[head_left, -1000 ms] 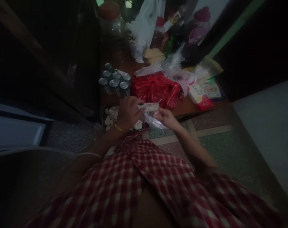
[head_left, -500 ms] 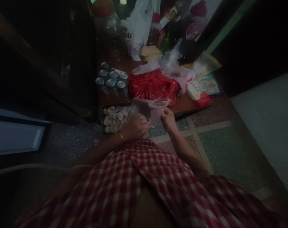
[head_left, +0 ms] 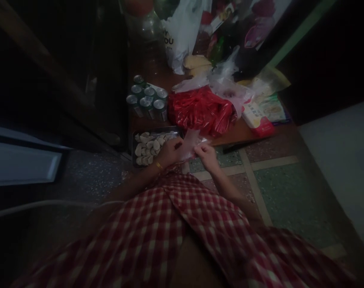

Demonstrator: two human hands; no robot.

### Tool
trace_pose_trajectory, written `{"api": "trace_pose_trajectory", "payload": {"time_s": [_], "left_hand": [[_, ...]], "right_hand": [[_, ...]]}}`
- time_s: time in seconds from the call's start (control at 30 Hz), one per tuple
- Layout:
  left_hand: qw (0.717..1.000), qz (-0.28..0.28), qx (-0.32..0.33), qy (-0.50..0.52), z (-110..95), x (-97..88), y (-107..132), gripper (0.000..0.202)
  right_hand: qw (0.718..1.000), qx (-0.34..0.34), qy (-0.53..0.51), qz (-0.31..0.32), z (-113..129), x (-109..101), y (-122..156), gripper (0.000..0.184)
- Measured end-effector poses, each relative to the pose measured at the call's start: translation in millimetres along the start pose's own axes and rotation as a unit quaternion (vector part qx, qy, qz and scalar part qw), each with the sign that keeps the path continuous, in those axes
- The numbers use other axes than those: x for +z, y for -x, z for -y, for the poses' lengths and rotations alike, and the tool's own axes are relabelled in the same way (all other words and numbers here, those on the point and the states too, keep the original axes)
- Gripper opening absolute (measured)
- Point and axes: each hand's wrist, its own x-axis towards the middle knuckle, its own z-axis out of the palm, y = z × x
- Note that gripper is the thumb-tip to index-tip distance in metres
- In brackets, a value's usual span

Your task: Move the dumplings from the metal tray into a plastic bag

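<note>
Both hands meet at a clear bag [head_left: 191,145]: the left hand [head_left: 169,151] pinches its left edge, the right hand [head_left: 205,154] grips its lower right corner, so the bag hangs between them above the near edge of the tabletop [head_left: 157,68]. In the dim light the bag looks empty, though I cannot be sure. Just behind the left hand sits a tray [head_left: 134,145] of dumplings [head_left: 148,145]. Beyond it stand cans [head_left: 147,102], with a red bag [head_left: 201,111] beside them.
</note>
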Motion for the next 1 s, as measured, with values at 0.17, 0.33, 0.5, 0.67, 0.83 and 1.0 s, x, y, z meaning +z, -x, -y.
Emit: {"api": "trace_pose_trajectory", "payload": {"time_s": [0.17, 0.33, 0.5, 0.67, 0.83, 1.0], "left_hand": [[0.891, -0.102, -0.146, 0.418, -6, -22.9, 12, 0.020], [0.877, -0.114, -0.149, 0.443, 7, -42.3, 26, 0.022], [0.972, -0.013, -0.162, 0.170, 36, -36.3, 23, 0.024], [0.993, 0.014, 0.051, -0.102, 8, -7.0, 0, 0.048], [0.951, 0.038, 0.138, -0.275, -12, 11.1, -22, 0.028], [0.971, 0.005, 0.138, -0.197, -14, -4.6, -48, 0.020]], "right_hand": [[0.976, -0.053, 0.201, -0.069, -39, -19, 2, 0.029], [0.974, -0.003, 0.006, -0.226, -49, -55, -20, 0.030], [0.962, 0.027, -0.224, -0.154, -11, -52, -38, 0.029], [0.967, -0.159, -0.042, -0.193, 23, -6, -28, 0.033], [0.942, -0.266, 0.101, -0.177, 31, 6, -10, 0.029], [0.866, -0.314, 0.360, -0.144, 14, -19, -7, 0.018]]}}
